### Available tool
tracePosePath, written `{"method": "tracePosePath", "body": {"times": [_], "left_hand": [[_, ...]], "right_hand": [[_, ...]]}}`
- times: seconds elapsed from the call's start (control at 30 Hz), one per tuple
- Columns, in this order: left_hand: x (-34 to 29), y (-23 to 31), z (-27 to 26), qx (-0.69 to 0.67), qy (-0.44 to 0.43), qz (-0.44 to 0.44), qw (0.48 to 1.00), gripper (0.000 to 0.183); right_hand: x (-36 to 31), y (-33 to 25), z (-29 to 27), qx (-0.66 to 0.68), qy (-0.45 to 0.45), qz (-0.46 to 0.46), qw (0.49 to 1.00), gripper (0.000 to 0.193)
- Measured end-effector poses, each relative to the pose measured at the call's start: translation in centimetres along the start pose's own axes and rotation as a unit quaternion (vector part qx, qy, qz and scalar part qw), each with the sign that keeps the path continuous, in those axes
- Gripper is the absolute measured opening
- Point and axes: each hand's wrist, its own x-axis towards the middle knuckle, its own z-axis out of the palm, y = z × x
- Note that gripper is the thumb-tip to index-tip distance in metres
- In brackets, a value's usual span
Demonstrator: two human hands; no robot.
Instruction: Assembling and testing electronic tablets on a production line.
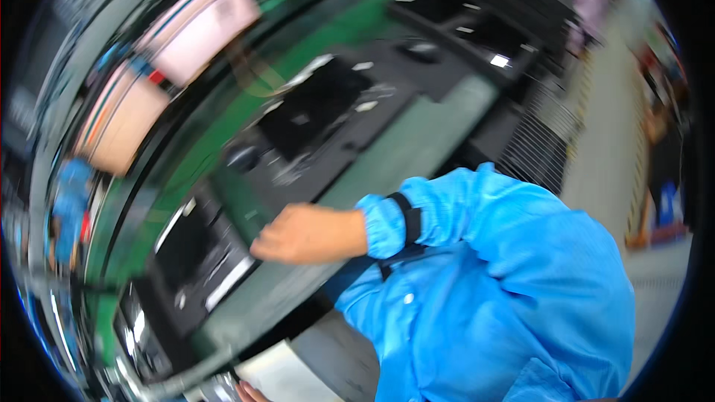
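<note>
My right hand point(309, 236) reaches across from the right in a blue sleeve with a black wrist band point(409, 219). Its fingers are curled together over the near edge of the workbench line; whatever they may hold is hidden. Only some fingers of my left hand point(251, 393) show at the bottom edge, beside a white flat panel point(287, 376); their grip is cut off from view. Nearest to my right hand lies a dark tray point(229, 272) carrying a black rectangular part point(184, 248) and a pale strip point(229, 283).
Along the line stand more dark trays with black panels point(316, 104) and small clear pieces. A green belt point(167, 205) runs behind them. Pink bins point(201, 26) and co-workers in blue point(71, 193) are across. A slatted black rack point(538, 141) stands right, beside the aisle point(607, 126).
</note>
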Motion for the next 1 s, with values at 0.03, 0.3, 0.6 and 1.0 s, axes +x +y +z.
{"method": "tracePosePath", "body": {"times": [0.03, 0.3, 0.6, 1.0], "left_hand": [[-3.3, 4.1, 3.6, -0.091, -0.032, 0.076, 0.992, 0.047], [-7.7, 15.3, 18.4, -0.238, -0.508, 0.124, 0.818, 0.036], [-7.9, 18.4, 22.0, -0.261, -0.518, 0.323, 0.748, 0.037], [-8.8, 16.1, 26.2, -0.114, -0.324, 0.300, 0.890, 0.025]], "right_hand": [[-0.9, -0.7, -0.9, -0.014, -0.043, -0.018, 0.999, 0.036], [-27.6, -0.2, -16.1, -0.148, 0.104, 0.475, 0.861, 0.025], [-58.7, -3.9, -23.8, -0.461, 0.254, 0.761, 0.379, 0.039], [-62.6, -12.2, -20.0, 0.153, 0.386, 0.884, 0.213, 0.075]]}}
